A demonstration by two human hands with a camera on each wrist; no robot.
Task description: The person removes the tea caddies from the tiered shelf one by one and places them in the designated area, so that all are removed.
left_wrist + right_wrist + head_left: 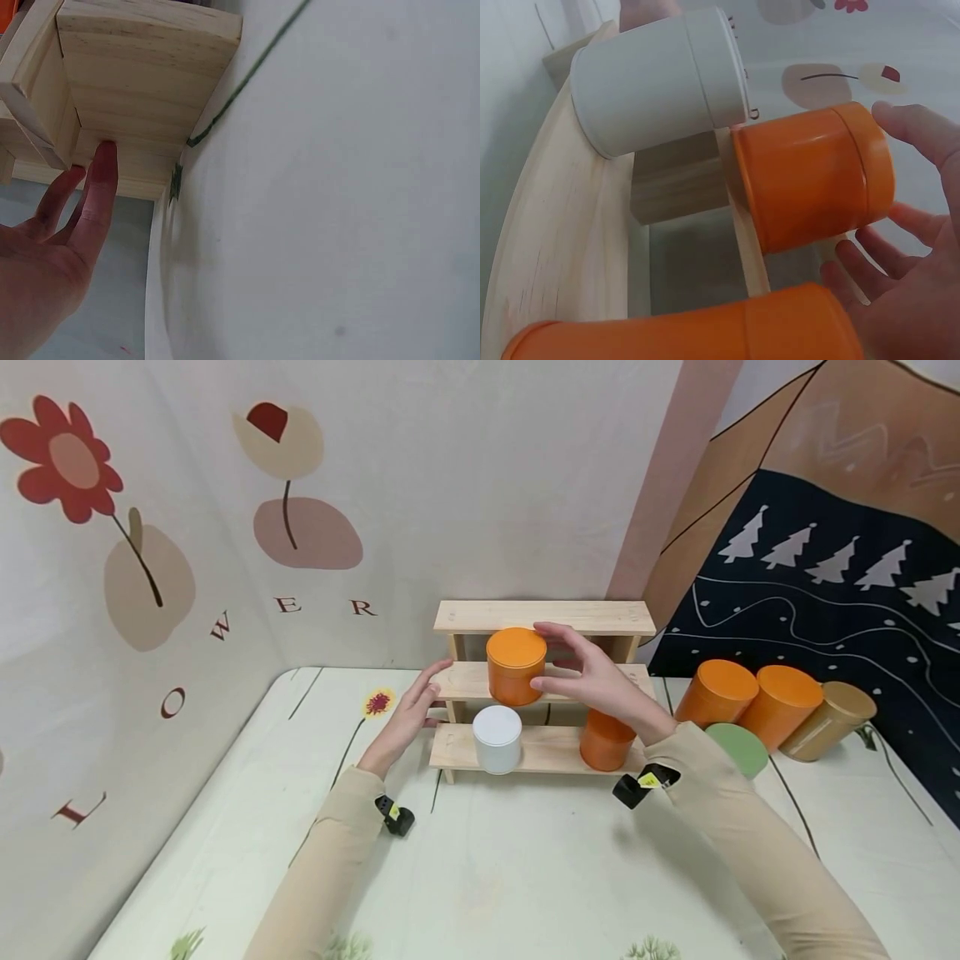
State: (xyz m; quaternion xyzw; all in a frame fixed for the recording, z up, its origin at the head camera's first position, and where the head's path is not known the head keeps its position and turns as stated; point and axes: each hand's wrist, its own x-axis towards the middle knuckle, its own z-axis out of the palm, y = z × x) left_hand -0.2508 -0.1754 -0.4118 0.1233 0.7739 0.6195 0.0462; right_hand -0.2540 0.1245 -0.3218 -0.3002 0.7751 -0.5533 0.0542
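A lidded orange canister (516,667) stands at the front of the middle step of a pale wooden three-step rack (543,617). My right hand (592,678) pinches this canister by its right side, with thumb and index finger at the lid in the right wrist view. At the rack's left end is my left hand (405,722), its fingers extended against the wood, as the left wrist view shows (71,225). On the lowest step, a white lidded canister (497,741) is at the left and another orange canister (602,742) at the right, partly hidden by my right hand.
Right of the rack, two orange canisters (717,692) (782,700) and a gold canister (828,720) stand grouped. A green round lid (738,748) shows partly behind my right sleeve. Printed cloth covers the table (510,868) and hangs as a backdrop (465,485).
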